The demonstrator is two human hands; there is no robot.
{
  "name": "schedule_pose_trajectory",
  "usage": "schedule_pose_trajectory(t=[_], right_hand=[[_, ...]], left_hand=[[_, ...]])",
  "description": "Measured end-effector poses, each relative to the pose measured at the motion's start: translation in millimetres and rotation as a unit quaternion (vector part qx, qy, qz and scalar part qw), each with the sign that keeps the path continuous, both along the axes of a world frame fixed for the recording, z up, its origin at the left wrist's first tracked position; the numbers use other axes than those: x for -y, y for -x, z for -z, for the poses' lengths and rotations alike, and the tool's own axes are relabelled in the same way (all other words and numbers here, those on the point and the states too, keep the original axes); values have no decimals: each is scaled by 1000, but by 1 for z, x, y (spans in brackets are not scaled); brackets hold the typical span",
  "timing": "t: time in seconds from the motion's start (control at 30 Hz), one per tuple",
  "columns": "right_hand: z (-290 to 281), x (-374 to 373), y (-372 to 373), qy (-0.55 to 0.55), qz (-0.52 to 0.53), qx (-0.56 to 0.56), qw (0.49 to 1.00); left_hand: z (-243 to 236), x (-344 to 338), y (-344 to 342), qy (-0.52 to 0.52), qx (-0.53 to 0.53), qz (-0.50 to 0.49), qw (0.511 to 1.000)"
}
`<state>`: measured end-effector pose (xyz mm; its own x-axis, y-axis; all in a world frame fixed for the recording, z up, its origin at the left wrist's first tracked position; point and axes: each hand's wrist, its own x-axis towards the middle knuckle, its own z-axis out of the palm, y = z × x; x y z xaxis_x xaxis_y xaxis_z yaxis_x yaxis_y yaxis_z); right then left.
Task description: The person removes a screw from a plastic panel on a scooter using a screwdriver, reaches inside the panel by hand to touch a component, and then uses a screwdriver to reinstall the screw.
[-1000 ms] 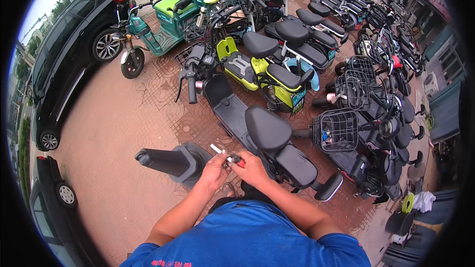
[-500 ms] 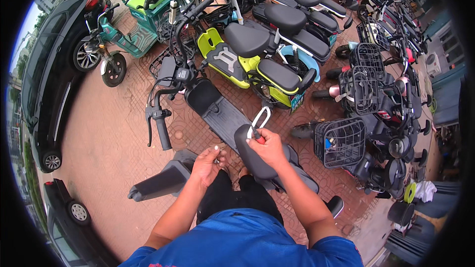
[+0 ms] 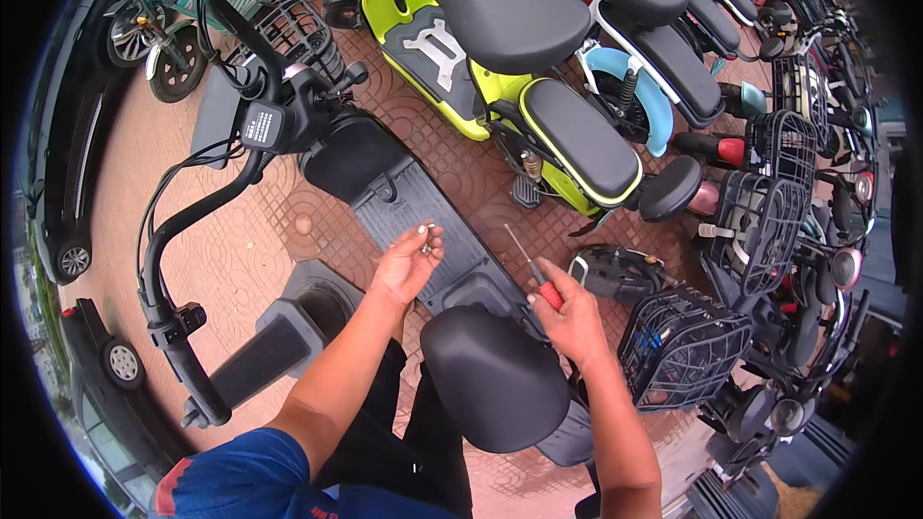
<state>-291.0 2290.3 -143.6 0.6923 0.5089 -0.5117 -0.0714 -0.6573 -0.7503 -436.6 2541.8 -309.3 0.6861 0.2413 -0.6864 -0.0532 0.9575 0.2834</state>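
A black scooter (image 3: 404, 202) stands among parked bikes, its footboard (image 3: 423, 231) in place. The right hand (image 3: 574, 317) grips a red-handled screwdriver (image 3: 532, 274), tip off the board. The left hand (image 3: 409, 264) pinches a small screw (image 3: 426, 235); fastening looks unfinished.

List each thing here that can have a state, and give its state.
Left hand: pinching a small metal part above the footboard.
Right hand: gripping a red-handled screwdriver, tip pointing up.
Black scooter: parked, seat down.
Yellow-green scooter: parked.
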Motion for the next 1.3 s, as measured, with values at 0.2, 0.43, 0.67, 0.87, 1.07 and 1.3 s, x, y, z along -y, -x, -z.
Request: schedule_pose_trajectory(t=[0.2, 0.43, 0.67, 0.87, 1.07, 1.3], right_hand=[[82, -35, -19, -32, -78, 56, 995], [139, -40, -16, -56, -48, 101, 992], [154, -45, -10, -45, -46, 70, 995], [167, -45, -7, -37, -26, 23, 999], [186, -36, -2, -24, 41, -135, 990], [213, -30, 23, -13, 4, -49, 999]], left_hand=[[67, 6, -40, 42, -4, 14, 999], [110, 13, -41, 88, -3, 34, 996], [118, 17, -35, 68, -20, 50, 996], [125, 18, -30, 76, -16, 46, 996], [147, 22, -21, 28, -74, 122, 989], [180, 34, 0, 127, -94, 126, 980]])
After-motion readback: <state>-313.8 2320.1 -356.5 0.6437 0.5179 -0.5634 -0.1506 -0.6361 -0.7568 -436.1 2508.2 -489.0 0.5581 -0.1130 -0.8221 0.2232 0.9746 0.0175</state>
